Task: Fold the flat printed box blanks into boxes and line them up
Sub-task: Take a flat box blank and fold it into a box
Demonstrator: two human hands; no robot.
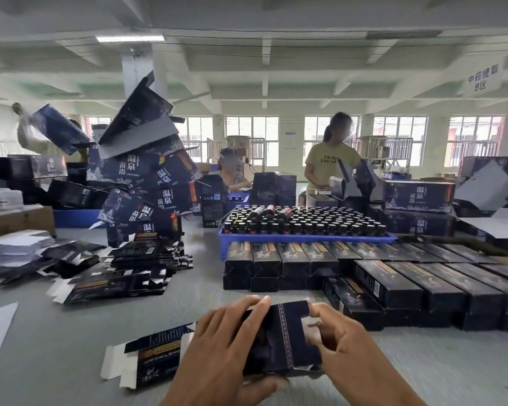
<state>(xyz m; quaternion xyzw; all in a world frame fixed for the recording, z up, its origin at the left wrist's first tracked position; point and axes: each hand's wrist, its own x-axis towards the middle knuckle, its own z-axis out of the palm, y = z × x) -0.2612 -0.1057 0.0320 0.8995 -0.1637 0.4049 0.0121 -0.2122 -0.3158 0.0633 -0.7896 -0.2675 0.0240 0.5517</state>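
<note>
I hold a dark blue printed box blank (282, 338) low in the middle of the view, part-folded into a tube. My left hand (226, 347) grips its left side, fingers over the top and thumb underneath. My right hand (343, 344) pinches its right end at a flap. A flat blank (156, 356) lies on the grey table just left of my left hand. Stacks of flat blanks (115, 276) lie farther left. Folded boxes (393, 276) stand side by side in rows at the right.
A blue tray of dark bottles (305, 224) sits behind the folded rows. A leaning pile of large printed cartons (147, 183) rises at the back left. Two people work across the table, and a third is at the far left. Large flat sheets lie at the right edge.
</note>
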